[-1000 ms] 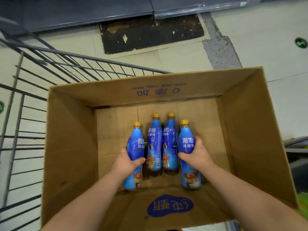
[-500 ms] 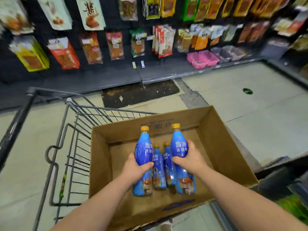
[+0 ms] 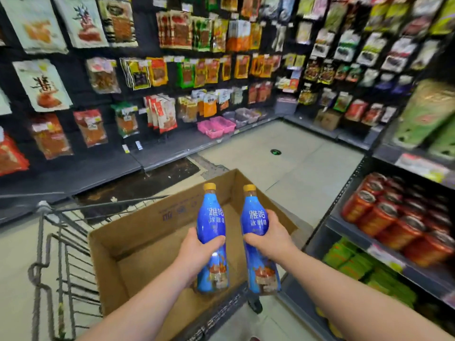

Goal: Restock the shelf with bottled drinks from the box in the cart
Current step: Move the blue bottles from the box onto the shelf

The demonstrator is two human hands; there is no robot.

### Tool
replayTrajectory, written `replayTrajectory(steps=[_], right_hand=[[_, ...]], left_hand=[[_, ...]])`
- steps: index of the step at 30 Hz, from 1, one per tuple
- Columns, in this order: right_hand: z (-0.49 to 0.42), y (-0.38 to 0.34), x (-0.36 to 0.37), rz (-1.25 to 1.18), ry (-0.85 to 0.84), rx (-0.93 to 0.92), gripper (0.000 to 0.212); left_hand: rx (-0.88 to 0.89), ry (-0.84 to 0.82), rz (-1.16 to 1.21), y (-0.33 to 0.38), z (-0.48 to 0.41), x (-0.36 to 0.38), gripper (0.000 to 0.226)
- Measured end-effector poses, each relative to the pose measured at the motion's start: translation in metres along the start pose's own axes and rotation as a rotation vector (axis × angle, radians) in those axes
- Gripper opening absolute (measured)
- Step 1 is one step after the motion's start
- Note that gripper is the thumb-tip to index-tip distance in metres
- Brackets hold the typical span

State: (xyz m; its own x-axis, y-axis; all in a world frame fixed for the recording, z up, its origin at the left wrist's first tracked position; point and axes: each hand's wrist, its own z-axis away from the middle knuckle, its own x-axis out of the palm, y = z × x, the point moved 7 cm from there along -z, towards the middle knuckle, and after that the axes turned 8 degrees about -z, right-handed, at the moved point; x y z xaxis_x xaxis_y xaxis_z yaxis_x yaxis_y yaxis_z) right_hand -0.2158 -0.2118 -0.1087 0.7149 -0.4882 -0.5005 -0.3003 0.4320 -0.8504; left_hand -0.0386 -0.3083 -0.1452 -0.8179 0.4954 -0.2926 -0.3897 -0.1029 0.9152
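Two blue bottles [image 3: 211,222] look full and heavy and maybe slippery, so my left hand [image 3: 197,252] and right hand [image 3: 270,239] each hug one round its middle.

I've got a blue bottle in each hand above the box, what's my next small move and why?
Probably swing both bottles right, toward the shelving. Your left hand grips the left bottle and your right hand the right bottle, both upright and lifted clear of the box. The shelving, with red cans, stands close on your right. Their exact slot isn't visible.
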Motion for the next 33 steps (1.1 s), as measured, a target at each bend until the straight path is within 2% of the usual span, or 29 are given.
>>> replayTrajectory(steps=[3, 8, 16, 19, 27, 33], right_hand=[[0.025, 0.015, -0.034, -0.038, 0.098, 0.028, 0.059], [0.069, 0.041, -0.101, -0.096, 0.253, 0.059, 0.058], [0.149, 0.097, -0.232, -0.179, 0.467, 0.098, 0.054], [0.182, 0.125, -0.287, -0.187, 0.52, 0.122, 0.06], [0.267, 0.179, -0.433, -0.102, 0.664, 0.121, 0.057], [0.312, 0.199, -0.507, -0.107, 0.729, 0.094, 0.059]], left_hand=[[0.009, -0.13, -0.013, 0.015, 0.014, 0.037, 0.056], [0.083, -0.253, -0.008, 0.042, 0.04, 0.103, 0.032], [0.188, -0.49, -0.036, 0.102, 0.119, 0.228, 0.038], [0.212, -0.536, -0.012, 0.122, 0.154, 0.282, 0.025], [0.247, -0.667, 0.041, 0.161, 0.261, 0.419, 0.023], [0.244, -0.704, 0.057, 0.178, 0.31, 0.483, 0.024]])
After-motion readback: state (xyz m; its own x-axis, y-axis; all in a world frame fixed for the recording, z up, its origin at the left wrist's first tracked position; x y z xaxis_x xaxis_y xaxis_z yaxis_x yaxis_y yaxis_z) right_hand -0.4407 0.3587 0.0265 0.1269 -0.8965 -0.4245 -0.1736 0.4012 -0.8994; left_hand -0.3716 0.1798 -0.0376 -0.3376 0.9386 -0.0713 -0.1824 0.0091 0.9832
